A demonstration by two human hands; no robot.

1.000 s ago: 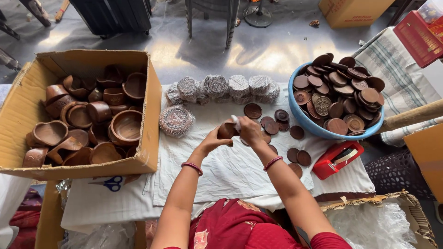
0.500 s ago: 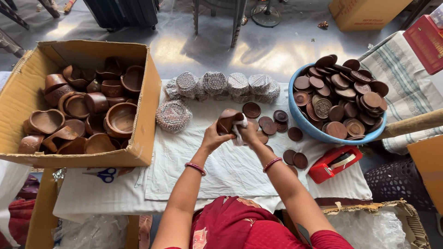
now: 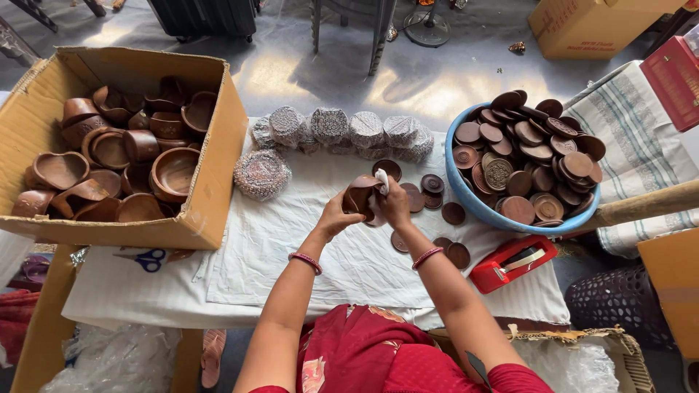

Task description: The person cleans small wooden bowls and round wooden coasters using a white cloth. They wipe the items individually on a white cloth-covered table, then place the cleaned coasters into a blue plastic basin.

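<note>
Brown clay cup (image 3: 359, 196) sits mid-frame, just above centre, held over the white cloth (image 3: 291, 247) on the table. Left hand (image 3: 336, 217) grips it from 7 o'clock, fingers curled around the cup's side, thumb against the rim. Right hand (image 3: 395, 205) is at 3 o'clock of the cup, fingers bunched and pinching a small white wad of paper (image 3: 381, 180) against the cup's top edge. Both hands touch the cup; it's tilted, mouth direction hard to tell. Red bangle on each wrist. At 9–10 o'clock: cardboard box (image 3: 218, 182) full of clay cups and bowls, touching the cloth's left edge. At 12 o'clock: row of wrapped bundles (image 3: 342, 127) in patterned paper, one more wrapped bundle lying flat at 10 o'clock just beside the box. At 2 o'clock: blue basin (image 3: 466, 196) heaped with round brown lids. Loose lids (image 3: 432, 183) lie on the cloth between the hands and the basin, a few more at 4 o'clock of the hands. Red tape dispenser (image 3: 510, 262) at 4 o'clock, below the basin. Blue-handled scissors (image 3: 145, 258) at 8 o'clock, under the box's front edge. Wooden pole (image 3: 641, 205) crosses at far right, 3 o'clock.
</note>
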